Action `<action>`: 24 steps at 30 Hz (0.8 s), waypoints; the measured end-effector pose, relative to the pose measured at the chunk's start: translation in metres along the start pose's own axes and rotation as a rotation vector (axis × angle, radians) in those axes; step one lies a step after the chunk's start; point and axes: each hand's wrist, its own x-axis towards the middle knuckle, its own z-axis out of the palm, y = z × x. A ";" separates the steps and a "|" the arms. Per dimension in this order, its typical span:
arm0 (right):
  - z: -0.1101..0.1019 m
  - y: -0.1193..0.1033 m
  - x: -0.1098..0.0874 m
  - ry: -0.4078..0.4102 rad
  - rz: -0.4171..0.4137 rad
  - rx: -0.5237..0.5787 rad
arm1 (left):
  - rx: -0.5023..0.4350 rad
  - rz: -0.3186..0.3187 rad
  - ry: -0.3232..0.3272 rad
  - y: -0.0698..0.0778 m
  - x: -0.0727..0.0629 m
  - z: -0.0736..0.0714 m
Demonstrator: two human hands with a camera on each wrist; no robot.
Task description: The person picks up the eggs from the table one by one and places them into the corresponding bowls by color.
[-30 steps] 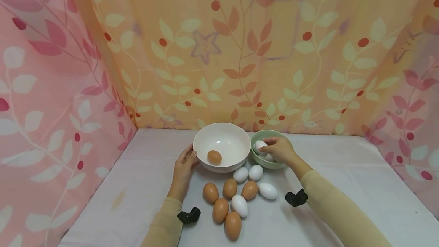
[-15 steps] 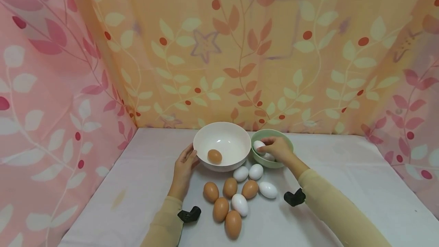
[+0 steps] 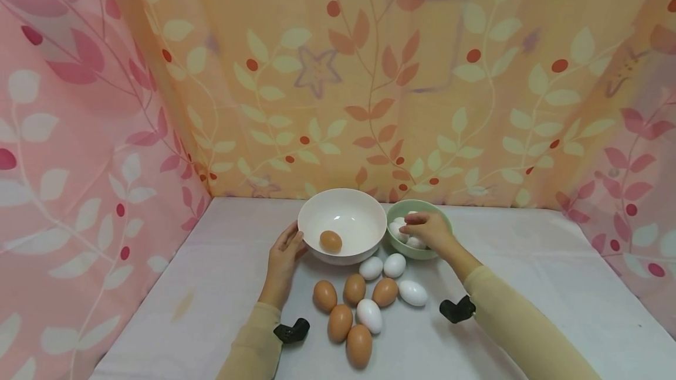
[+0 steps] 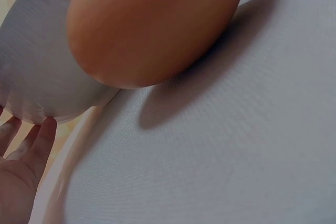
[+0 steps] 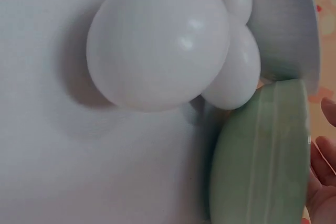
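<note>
My left hand (image 3: pixel 282 258) rests against the left side of a large white bowl (image 3: pixel 364 210). In the left wrist view its extended fingertips (image 4: pixel 48 124) touch the bowl's outer wall. One brown egg (image 3: pixel 331 241) lies inside that bowl. Over a smaller green bowl (image 3: pixel 417 254) hovers my right hand (image 3: pixel 432 231), fingers parted just above several white eggs (image 3: pixel 396 230) inside. The right wrist view has that hand (image 5: pixel 321 192) beyond the green bowl's rim, with no egg showing between its fingers; part of it is cut off.
Several brown eggs (image 3: pixel 340 323) and white eggs (image 3: pixel 412 293) lie loose on the white cloth (image 3: pixel 211 309) before the bowls. Two white eggs (image 3: pixel 371 268) sit close under the bowls' front. A floral curtain (image 3: pixel 338 104) stands behind, with pink cloth (image 3: pixel 79 163) at left.
My right hand has let go of a white egg, which now lies in the green bowl with the others. My left hand has stayed at the white bowl.
</note>
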 end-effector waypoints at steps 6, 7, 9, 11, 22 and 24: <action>-0.013 0.001 -0.023 0.038 -0.013 0.071 | -0.003 -0.004 -0.001 0.000 -0.001 0.000; -0.014 0.001 -0.028 0.041 -0.017 0.080 | -0.002 -0.001 -0.001 0.000 -0.001 0.000; -0.017 0.001 -0.037 0.039 -0.030 0.101 | -0.004 -0.004 -0.001 0.001 -0.001 0.000; -0.020 0.002 -0.046 0.033 -0.037 0.110 | -0.002 0.000 -0.004 0.001 0.000 0.000; -0.025 0.011 -0.082 0.009 -0.032 0.135 | -0.023 0.002 0.007 0.002 0.000 0.000; -0.024 0.015 -0.087 0.004 -0.032 0.138 | -0.013 -0.001 0.004 0.002 0.000 0.001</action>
